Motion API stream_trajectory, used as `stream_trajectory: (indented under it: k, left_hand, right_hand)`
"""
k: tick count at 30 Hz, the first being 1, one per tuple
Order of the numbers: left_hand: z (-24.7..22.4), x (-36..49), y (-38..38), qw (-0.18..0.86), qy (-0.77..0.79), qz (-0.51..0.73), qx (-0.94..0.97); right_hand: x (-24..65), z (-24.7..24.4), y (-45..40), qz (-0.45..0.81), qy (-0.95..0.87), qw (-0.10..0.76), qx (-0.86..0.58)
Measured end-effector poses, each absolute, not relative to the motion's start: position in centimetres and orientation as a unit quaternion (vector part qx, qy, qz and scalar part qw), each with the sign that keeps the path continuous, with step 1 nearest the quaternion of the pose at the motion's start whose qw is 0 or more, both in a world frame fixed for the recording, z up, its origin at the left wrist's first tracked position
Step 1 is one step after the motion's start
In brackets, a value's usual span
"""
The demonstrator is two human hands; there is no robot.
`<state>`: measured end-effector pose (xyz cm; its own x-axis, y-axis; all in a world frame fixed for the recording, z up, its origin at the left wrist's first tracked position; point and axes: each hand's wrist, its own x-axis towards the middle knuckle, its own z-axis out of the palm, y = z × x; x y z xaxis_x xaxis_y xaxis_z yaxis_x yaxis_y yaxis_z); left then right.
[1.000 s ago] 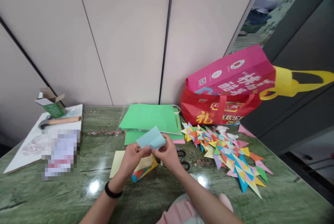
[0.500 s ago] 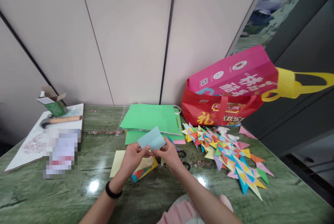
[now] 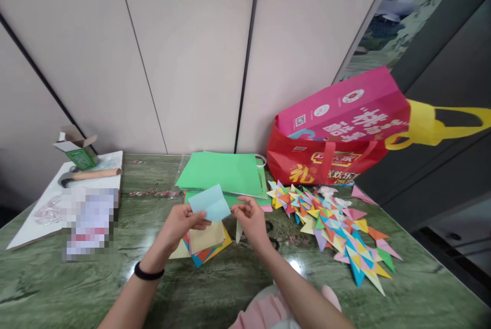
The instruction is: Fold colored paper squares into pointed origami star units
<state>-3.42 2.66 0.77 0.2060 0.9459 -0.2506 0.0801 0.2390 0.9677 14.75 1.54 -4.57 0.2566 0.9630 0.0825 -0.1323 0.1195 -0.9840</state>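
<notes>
A small light blue sheet of paper point(image 3: 210, 203) with a crease across it is held above the table, tilted. My left hand point(image 3: 183, 224) is closed on its lower left edge, thumb on top. At the sheet's right corner, the thumb and index finger of my right hand point(image 3: 251, 220) are pinched together, other fingers loosely curled. Below the sheet lies a small stack of coloured paper squares point(image 3: 209, 239), with a cream one on top. Black-handled scissors point(image 3: 273, 243) lie partly hidden behind my right hand.
Green paper sheets point(image 3: 222, 173) lie against the wall. On the right are many folded coloured paper pieces point(image 3: 337, 226), with a red bag point(image 3: 299, 155) behind them. A hammer point(image 3: 95, 174) and a small green box point(image 3: 82, 157) rest on a white board point(image 3: 36, 221) at left.
My left hand has moved left and slightly down with the blue paper. My right hand has shifted from the sheet's lower edge to its right corner. More of the stack below shows.
</notes>
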Motion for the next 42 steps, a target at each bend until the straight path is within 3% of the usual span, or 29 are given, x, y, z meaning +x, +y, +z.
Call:
stream_trajectory:
  k: [4,11,20,26,31,42]
  left_hand:
    - [0.5,-3.7,2.6,0.598,0.514,0.216,0.575]
    - [-0.4,-3.6,2.2,0.59,0.48,0.106,0.641]
    - [-0.1,-3.1,2.7,0.57,0.518,0.308,0.559]
    - [-0.3,-2.6,2.5,0.565,0.504,0.315,0.572]
    - [-0.2,-2.0,2.3,0.57,0.491,0.345,0.561]
    - [0.3,-1.4,2.1,0.478,0.51,0.407,0.588]
  right_hand:
    - [14.7,-4.1,1.2,0.368,-0.471,0.627,-0.5]
    - [14.1,-3.6,0.0,0.425,-0.572,0.527,-0.463]
    - [14.0,-4.4,0.5,0.476,-0.551,0.527,-0.439]
    - [14.0,-4.3,0.4,0.494,-0.516,0.542,-0.443]
    - [14.3,-3.9,0.3,0.405,-0.574,0.535,-0.469]
    - [14.4,-3.2,-0.1,0.397,-0.636,0.513,-0.419]
